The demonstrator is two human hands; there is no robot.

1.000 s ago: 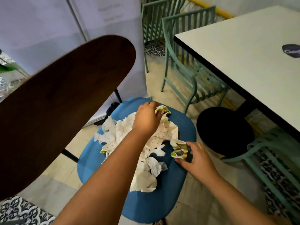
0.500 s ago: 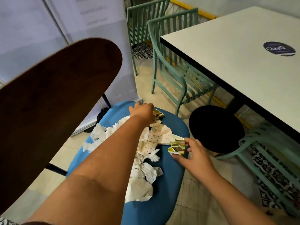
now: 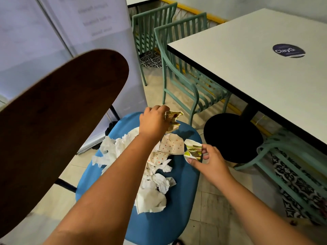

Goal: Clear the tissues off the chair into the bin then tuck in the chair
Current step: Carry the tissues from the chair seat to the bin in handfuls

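Lifting a crumpled printed tissue [image 3: 172,120] clear of the pile, the left hand [image 3: 153,123] now holds it above the far edge of the blue chair seat [image 3: 182,191]; a second ago that hand was pressed down into the heap. Its fingers are curled tightly round the wad. The right hand [image 3: 211,163] has also risen slightly and pinches a folded green-patterned tissue [image 3: 193,151] between thumb and fingertips, just off the seat's right edge, where before it lay lower beside the seat.

On the left, a dark brown wooden chair back [image 3: 58,124] fills much of the view and hides the floor behind it. White and orange-dotted tissues [image 3: 155,183] are strewn along the middle of the seat, partly covered by the left forearm. A round black bin [image 3: 233,138] stands on the floor just right of the chair, under the worktop's edge. Green metal chairs [image 3: 185,71] stand beyond it, and another green chair [image 3: 292,165] sits at the right. The white worktop [image 3: 247,68] carries a dark round sticker [image 3: 288,50].
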